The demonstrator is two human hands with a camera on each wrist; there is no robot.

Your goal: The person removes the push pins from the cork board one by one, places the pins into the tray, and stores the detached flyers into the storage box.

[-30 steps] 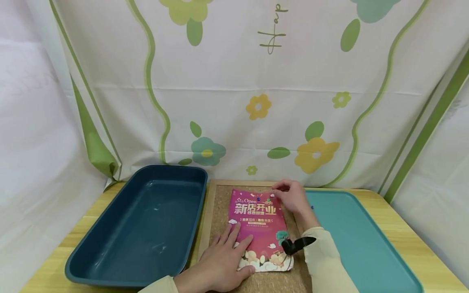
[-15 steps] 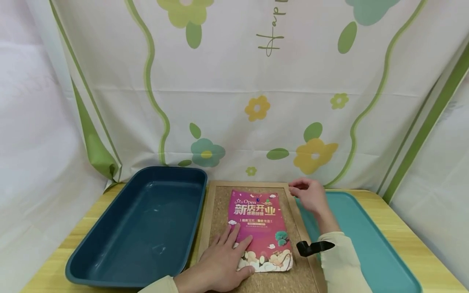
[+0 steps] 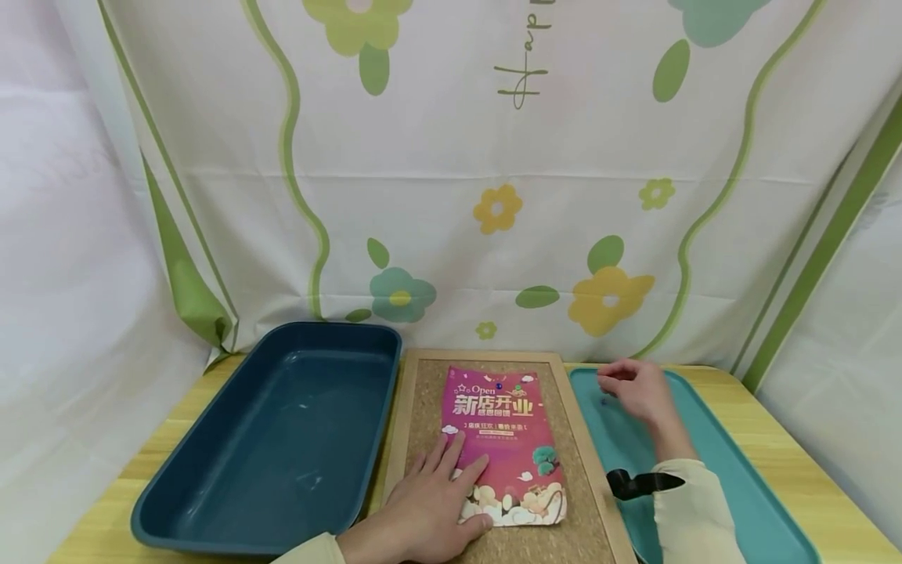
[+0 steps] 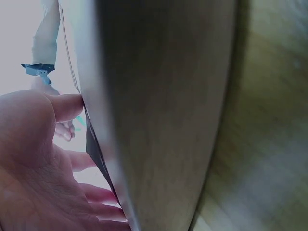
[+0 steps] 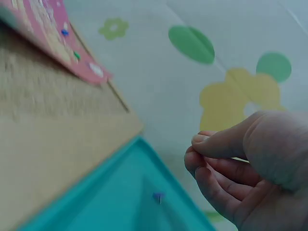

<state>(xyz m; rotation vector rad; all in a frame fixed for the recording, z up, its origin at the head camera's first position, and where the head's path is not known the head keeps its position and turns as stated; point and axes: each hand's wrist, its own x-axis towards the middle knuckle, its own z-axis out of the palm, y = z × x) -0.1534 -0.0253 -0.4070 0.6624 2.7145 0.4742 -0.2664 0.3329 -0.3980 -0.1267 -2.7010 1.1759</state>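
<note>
A pink and purple poster (image 3: 502, 446) with Chinese lettering lies on a wood-framed corkboard (image 3: 585, 470). Near its top edge are a blue push pin (image 5: 64, 32) and a green push pin (image 5: 76, 55). My left hand (image 3: 437, 501) rests with spread fingers on the poster's lower left part. Over the far end of the teal tray (image 3: 705, 439), my right hand (image 3: 637, 392) has its fingers curled and the thumb tip against the index finger (image 5: 195, 161); nothing shows between them. Below that hand, a purple-blue push pin (image 5: 159, 196) lies in the tray.
A deep dark blue bin (image 3: 282, 439) stands left of the corkboard. Bin, board and tray sit on a wood-grain table (image 3: 761, 399). A white flowered cloth (image 3: 423, 219) hangs right behind them and at both sides.
My right hand has moved right, from the poster's upper right corner past the board's frame to above the tray. My left hand has stayed on the poster.
</note>
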